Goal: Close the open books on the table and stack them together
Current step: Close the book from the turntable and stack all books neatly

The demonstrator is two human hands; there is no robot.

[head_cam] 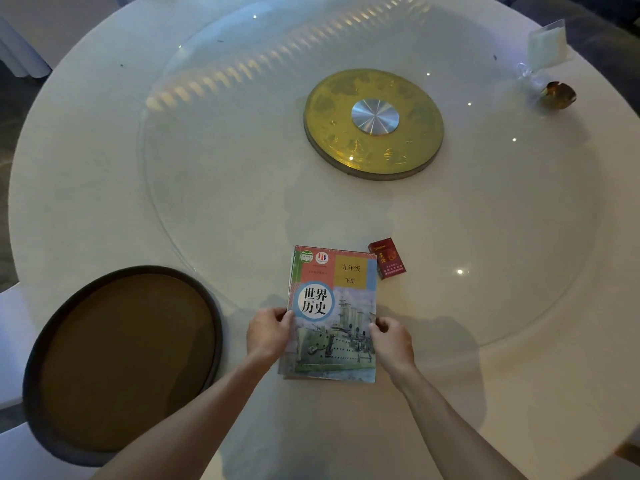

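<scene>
A closed textbook [334, 299] with a warship picture and a white title circle lies face up near the front of the round white table [104, 168]. Edges of another book show under its lower left corner, so it sits on a stack. My left hand [268, 332] grips the stack's left edge, thumb on the cover. On the opposite edge my right hand [393, 341] holds the stack the same way. No open book is in view.
A red cigarette pack [388, 258] lies just beyond the book's top right corner. A round dark-rimmed brown tray [38, 368] sits at the front left. The gold turntable hub [374, 123] is at the centre, with a clear bag [547, 46] and a small brown object [557, 95] far right.
</scene>
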